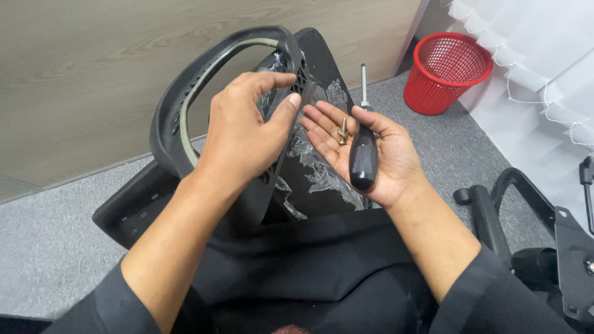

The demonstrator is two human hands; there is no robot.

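My right hand lies palm up, cradling a screwdriver with a black handle and silver shaft pointing away from me. A small brass bolt rests on the same palm near the fingers. My left hand hovers just left of it, thumb and forefinger curled close together near the bolt, holding nothing that I can see. Behind both hands stands a black plastic chair frame with a loop-shaped opening, leaning on a black panel partly wrapped in clear plastic film.
A red mesh wastebasket stands at the back right on grey carpet. A black chair base with a castor lies at the right. A wood-panel wall runs behind; a white curtain hangs right.
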